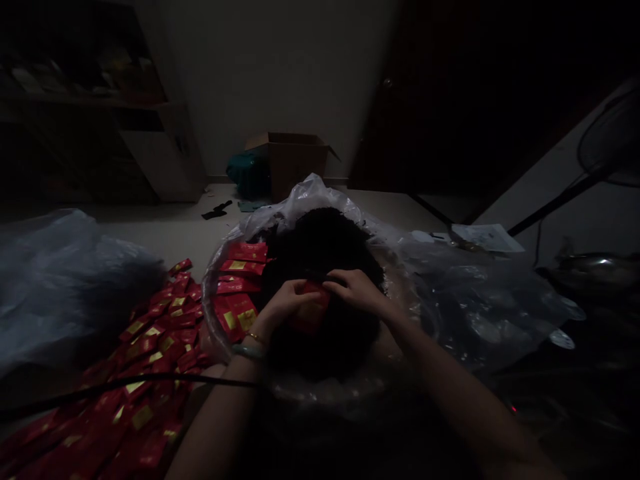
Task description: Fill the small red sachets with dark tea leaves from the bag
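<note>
My left hand (287, 301), with a gold-coloured bangle and a pale bangle at the wrist, is closed on a small red packet (311, 312) with a gold patch. Close to the packet's upper edge, my right hand (356, 288) has its fingers pinched together; what they hold is too dark to make out. Both hands are over a heap of dark loose material (320, 233), perhaps dried leaves, in a round container lined with clear plastic (220, 260). Several red packets (239, 283) lie in a row inside its left side.
Many red packets (155, 353) are piled on the floor at left, beside a large plastic bag (65, 280). A black cable (150, 377) crosses them. Clear plastic bags (490, 307) lie at right. An open cardboard box (300, 163) stands by the wall.
</note>
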`<action>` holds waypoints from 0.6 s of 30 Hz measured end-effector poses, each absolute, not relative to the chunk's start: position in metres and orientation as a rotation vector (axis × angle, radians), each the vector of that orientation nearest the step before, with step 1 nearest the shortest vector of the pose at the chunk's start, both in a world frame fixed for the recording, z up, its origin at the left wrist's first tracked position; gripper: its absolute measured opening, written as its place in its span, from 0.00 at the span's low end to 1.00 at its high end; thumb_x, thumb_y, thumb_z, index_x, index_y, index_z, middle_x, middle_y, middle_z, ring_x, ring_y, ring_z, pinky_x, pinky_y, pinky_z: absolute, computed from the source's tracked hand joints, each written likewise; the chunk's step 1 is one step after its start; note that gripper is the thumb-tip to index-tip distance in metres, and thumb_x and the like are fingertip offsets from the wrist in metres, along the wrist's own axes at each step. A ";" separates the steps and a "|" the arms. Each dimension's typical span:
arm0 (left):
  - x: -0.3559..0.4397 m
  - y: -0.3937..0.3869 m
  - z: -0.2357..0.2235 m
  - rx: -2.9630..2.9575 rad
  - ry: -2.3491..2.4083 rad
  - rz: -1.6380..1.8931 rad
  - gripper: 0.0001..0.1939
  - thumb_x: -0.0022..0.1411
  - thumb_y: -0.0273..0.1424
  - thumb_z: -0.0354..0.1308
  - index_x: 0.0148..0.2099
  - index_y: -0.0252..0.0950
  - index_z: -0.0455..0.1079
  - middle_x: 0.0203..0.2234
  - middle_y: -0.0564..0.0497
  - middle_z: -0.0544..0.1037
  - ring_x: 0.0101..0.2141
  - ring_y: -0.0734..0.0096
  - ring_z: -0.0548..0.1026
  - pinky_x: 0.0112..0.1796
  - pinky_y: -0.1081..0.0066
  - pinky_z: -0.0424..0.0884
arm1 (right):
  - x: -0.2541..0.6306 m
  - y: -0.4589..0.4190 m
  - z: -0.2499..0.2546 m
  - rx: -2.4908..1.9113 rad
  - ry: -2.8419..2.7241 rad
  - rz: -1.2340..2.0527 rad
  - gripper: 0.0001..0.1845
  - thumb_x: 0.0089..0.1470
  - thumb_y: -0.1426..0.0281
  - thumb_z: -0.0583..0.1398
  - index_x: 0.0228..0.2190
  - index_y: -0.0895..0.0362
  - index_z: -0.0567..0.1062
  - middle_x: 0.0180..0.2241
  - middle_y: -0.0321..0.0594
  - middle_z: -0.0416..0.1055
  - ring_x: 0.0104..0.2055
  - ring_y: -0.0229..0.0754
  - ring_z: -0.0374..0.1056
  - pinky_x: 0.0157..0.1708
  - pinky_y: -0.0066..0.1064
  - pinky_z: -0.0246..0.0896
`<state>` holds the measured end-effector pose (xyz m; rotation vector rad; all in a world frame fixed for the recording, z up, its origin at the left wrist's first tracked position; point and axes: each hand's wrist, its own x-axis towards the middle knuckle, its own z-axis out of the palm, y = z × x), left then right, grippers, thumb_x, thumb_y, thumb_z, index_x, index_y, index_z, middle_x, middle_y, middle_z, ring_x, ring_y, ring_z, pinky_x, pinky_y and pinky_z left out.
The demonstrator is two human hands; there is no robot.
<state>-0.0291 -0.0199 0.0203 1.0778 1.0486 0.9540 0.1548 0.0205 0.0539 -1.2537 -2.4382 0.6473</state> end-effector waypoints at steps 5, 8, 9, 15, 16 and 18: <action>-0.032 -0.019 0.023 1.095 1.105 1.019 0.19 0.44 0.41 0.66 0.33 0.30 0.76 0.26 0.50 0.79 0.27 0.70 0.73 0.29 0.74 0.65 | 0.158 0.021 0.051 -1.264 -2.438 0.649 0.13 0.56 0.62 0.56 0.36 0.56 0.77 0.34 0.40 0.77 0.33 0.41 0.71 0.32 0.28 0.58; -0.032 -0.019 0.022 1.102 1.149 1.029 0.19 0.44 0.43 0.66 0.29 0.30 0.75 0.21 0.52 0.76 0.23 0.73 0.70 0.26 0.76 0.61 | 0.158 0.020 0.049 -1.275 -2.435 0.660 0.13 0.56 0.62 0.56 0.36 0.56 0.77 0.33 0.40 0.77 0.33 0.42 0.71 0.32 0.28 0.58; -0.032 -0.019 0.022 1.105 1.157 1.031 0.18 0.43 0.43 0.66 0.28 0.30 0.75 0.20 0.53 0.75 0.23 0.74 0.69 0.25 0.76 0.61 | 0.158 0.020 0.049 -1.280 -2.437 0.660 0.13 0.56 0.62 0.56 0.36 0.56 0.77 0.33 0.40 0.77 0.33 0.42 0.71 0.32 0.28 0.58; -0.032 -0.016 0.019 1.128 1.185 1.042 0.17 0.42 0.42 0.66 0.27 0.31 0.75 0.19 0.53 0.75 0.23 0.74 0.69 0.25 0.76 0.60 | 0.157 0.017 0.052 -1.277 -2.439 0.670 0.13 0.56 0.62 0.56 0.36 0.56 0.77 0.34 0.40 0.77 0.35 0.43 0.72 0.33 0.29 0.59; -0.031 -0.015 0.019 1.126 1.189 1.047 0.17 0.42 0.41 0.66 0.27 0.31 0.76 0.19 0.53 0.75 0.23 0.73 0.70 0.26 0.76 0.61 | 0.157 0.017 0.051 -1.279 -2.441 0.670 0.13 0.56 0.63 0.56 0.36 0.56 0.77 0.34 0.40 0.78 0.35 0.43 0.72 0.33 0.29 0.59; -0.031 -0.015 0.018 1.109 1.194 1.053 0.16 0.41 0.40 0.67 0.27 0.31 0.76 0.20 0.53 0.76 0.24 0.73 0.70 0.26 0.75 0.62 | 0.156 0.016 0.051 -1.284 -2.441 0.660 0.13 0.56 0.63 0.56 0.36 0.56 0.77 0.34 0.41 0.78 0.34 0.43 0.72 0.33 0.29 0.58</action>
